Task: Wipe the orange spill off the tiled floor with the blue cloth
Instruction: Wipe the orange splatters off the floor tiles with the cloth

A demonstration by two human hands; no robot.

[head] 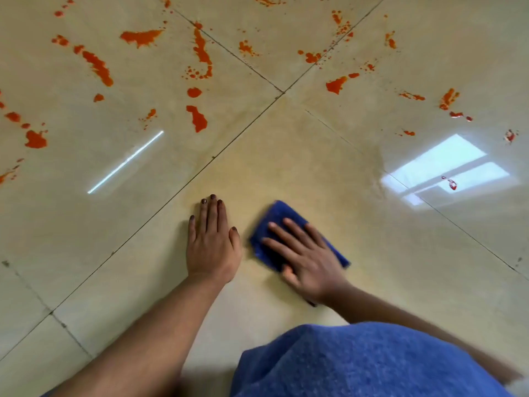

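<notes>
Blue cloth (282,222) flat on tiled floor (286,156), lower centre, under right hand (307,257); folded pad, far corner pointing to 12 o'clock, long edge running toward 4 o'clock. Right hand spread flat on top, fingers (286,234) straight and fanned toward 10 o'clock, pressing cloth down, nothing curled round it; thumb at near edge of pad, at 6 o'clock of it. Slight blur on hand and cloth. Left hand (213,242) just beside cloth at its 9 o'clock, not touching it; palm down on bare tile, fingers straight and close together toward 12 o'clock, thumb out toward cloth, holding nothing. Dark polish on nails. Orange spill (197,118) well apart from both hands, scattered across far tiles from 9 o'clock round through 12 to 2 o'clock: large blotches at 10 and 11 o'clock, finer spatter along grout lines (246,121) at 1 o'clock, a few small drops near window reflection (446,167) at 3 o'clock. Near tile around hands free of orange. Strip-light reflection (126,161) at 9 o'clock of tile joint. Blue garment (372,365) at bottom edge, 5 o'clock, covering part of right forearm.
</notes>
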